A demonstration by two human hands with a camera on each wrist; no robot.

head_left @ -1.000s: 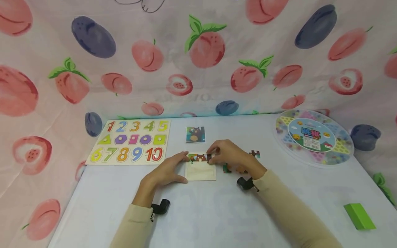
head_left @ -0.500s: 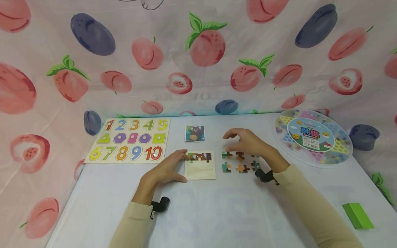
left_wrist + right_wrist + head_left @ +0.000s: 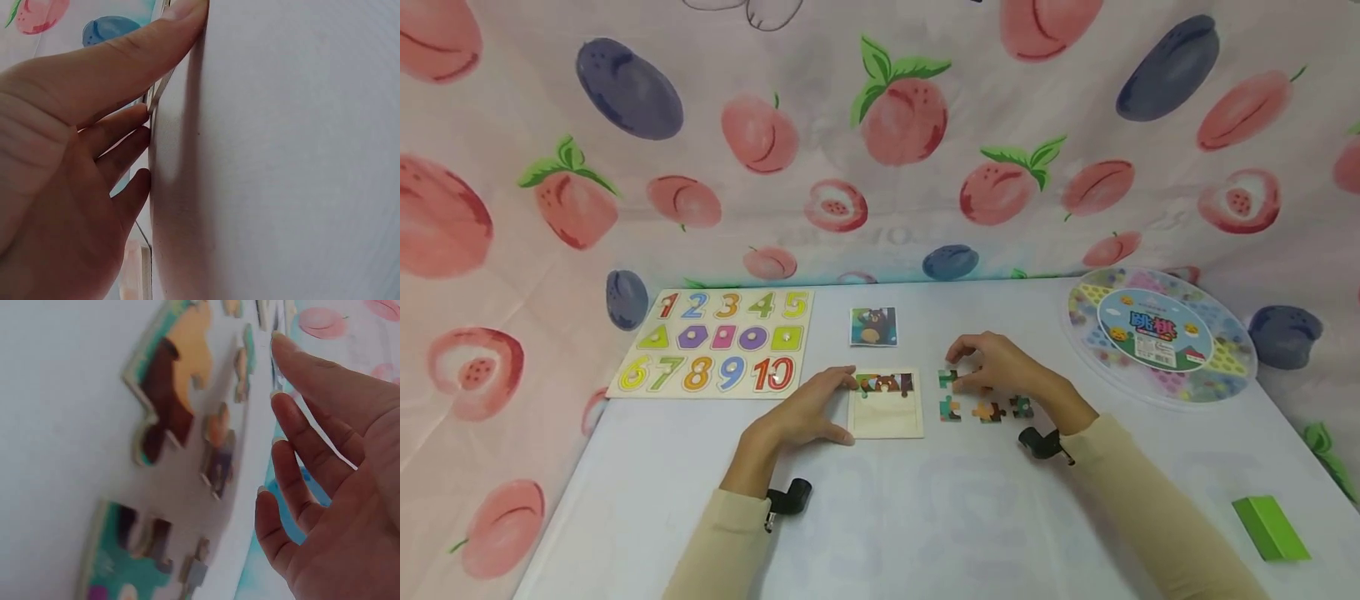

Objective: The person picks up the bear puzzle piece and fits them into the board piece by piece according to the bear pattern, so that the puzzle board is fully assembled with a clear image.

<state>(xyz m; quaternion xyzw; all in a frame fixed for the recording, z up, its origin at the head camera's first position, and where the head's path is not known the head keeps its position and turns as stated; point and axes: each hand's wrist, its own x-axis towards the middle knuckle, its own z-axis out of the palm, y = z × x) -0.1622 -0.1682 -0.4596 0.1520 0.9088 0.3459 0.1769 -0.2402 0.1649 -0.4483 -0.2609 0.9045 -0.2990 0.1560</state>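
Backdrop: fruit-printed cloth [image 3: 880, 196] is hung behind a white tabletop [image 3: 880, 517].
Bear puzzle: the puzzle board [image 3: 886, 421] is placed near the middle, its upper part filled by a bear strip [image 3: 886, 383], with bare wood below; a picture card [image 3: 873, 326] is laid beyond it.
Loose pieces [image 3: 950, 408]: set out in two rows right of the board, partly under the right hand [image 3: 1003, 367].
Right fingers: thumb and forefinger are parted over the pieces; nothing is seen pinched.
Left fingers: on the left hand [image 3: 805, 410], thumb and forefinger are spread along the board's left edge, apparently touching it.
Lifting: a piece would best be pinched by opposite edges, its neighbours undisturbed.
Fitting: tabs should be matched to the strip and card first, then lowered flat and pressed lightly, with the board braced from the left.
Hidden: some of the upper row is covered by the right hand.
Hard to read: pieces are blurred in the right wrist view; in the left wrist view, the board is reduced to a thin edge.
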